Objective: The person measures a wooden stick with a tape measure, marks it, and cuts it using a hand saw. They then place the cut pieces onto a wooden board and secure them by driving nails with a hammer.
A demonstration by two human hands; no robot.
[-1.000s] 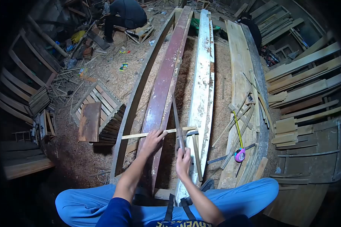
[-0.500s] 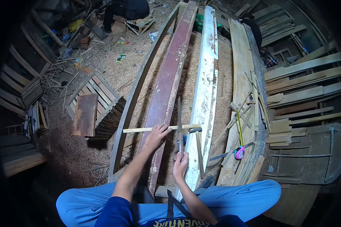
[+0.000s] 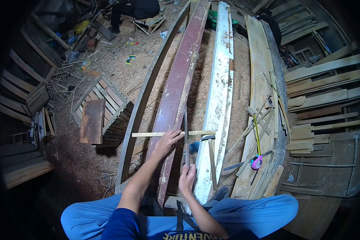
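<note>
A thin wooden strip [image 3: 200, 133] lies crosswise over the maroon board [image 3: 174, 90] and reaches the white board [image 3: 218, 96]. My left hand [image 3: 169, 143] presses the strip down on the maroon board, its fingers closed on it. In my right hand [image 3: 187, 179] is the lower end of a long narrow saw [image 3: 186, 138], which points away from me and crosses the strip just right of my left hand. A try square [image 3: 212, 160] with a dark head rests on the white board beside the strip's right end.
A pink tape measure [image 3: 256, 162] with its yellow tape out lies on the pale plank [image 3: 260, 52] at the right, among thin offcuts. Slatted wooden pieces [image 3: 116, 108] stand at the left. Two other people are at the far end. Stacked boards [image 3: 328, 96] fill the right side.
The saw and my right hand have shifted slightly left and toward me relative to the strip. My left hand still holds the strip. The whole view has moved slightly.
</note>
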